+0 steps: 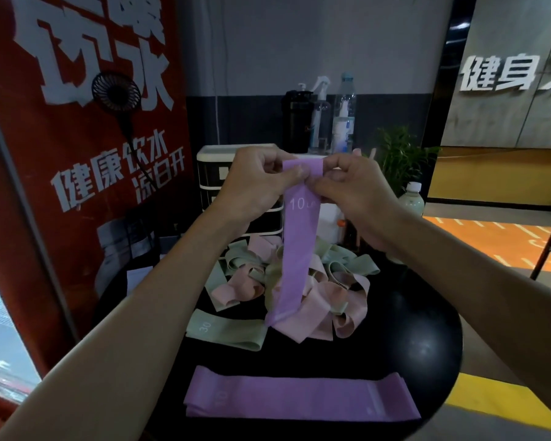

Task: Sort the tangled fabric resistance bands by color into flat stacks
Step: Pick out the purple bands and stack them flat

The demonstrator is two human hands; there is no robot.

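The left hand (255, 183) and right hand (353, 189) each pinch the top end of a purple band (296, 249) (marked 10) hanging over the tangled pile (341, 300) at mid-table (427, 345), a flat purple stack (299, 397) along the near edge.

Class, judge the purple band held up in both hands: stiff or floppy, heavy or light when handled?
Probably floppy: the purple band hangs limp from the left hand and right hand, its end reaching the tangled pile. Likely light: pinching fingers alone hold it. Unlikely to roll: another purple band lies flat on the table.
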